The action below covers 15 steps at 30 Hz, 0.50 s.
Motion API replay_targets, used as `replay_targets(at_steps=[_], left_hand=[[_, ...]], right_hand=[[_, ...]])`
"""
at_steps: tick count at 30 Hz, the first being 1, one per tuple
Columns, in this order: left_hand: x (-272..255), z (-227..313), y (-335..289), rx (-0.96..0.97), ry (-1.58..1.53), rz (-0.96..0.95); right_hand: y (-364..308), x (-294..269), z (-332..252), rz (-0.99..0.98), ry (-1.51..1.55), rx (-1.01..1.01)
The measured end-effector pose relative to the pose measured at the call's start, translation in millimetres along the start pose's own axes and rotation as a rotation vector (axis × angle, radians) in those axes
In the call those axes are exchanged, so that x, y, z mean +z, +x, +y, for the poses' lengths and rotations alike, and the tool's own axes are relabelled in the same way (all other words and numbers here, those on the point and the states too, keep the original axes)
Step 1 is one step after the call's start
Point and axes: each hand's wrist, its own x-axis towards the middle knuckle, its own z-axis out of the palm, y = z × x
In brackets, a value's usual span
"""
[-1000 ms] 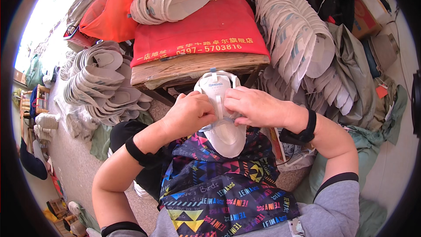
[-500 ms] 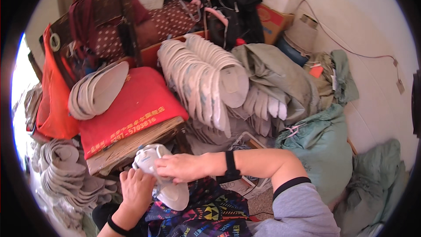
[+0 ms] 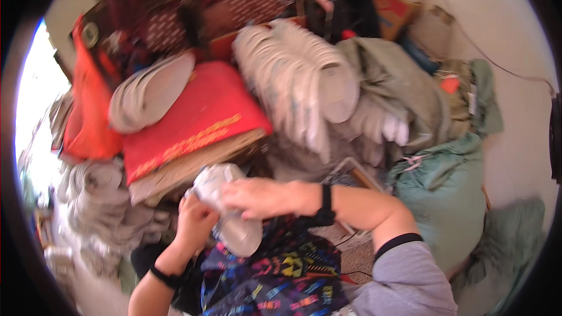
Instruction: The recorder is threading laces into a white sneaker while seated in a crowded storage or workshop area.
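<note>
Evidently, in the head view, both hands are busy with a white shoe upper (image 3: 239, 235), its rounded toe pointing back toward the patterned cloth (image 3: 275, 284) over the lap. The left hand (image 3: 195, 221) has its fingers curled and clamped on the upper's left side; the right hand (image 3: 263, 198) lies across the middle from the right, touching it, though blur keeps me from telling whether it pinches. To do this well, I'd say, keep the left grip steady and let only the right fingers work — light pressure, no twisting, so the soft edges stay even and unwrinkled.

Compared with the frame from one second ago, the view has swung round: the red cover (image 3: 199, 108) and its wooden bench (image 3: 196, 164), central then, now sit toward the left, and more of the green sack (image 3: 436, 199) shows at the right. The upper stays between both hands — only the right one looks flatter over it now.
</note>
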Motion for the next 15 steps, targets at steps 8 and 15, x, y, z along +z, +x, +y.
replay_targets(at_steps=[8,15], left_hand=[[8.3,48.0,2.0,0.091,0.016,0.272],[0.4,49.1,7.1,0.157,0.147,-0.023]], right_hand=[[-4.8,-12.8,-11.7,-0.07,0.068,0.078],[-15.3,-5.3,-16.7,0.051,0.048,0.133]])
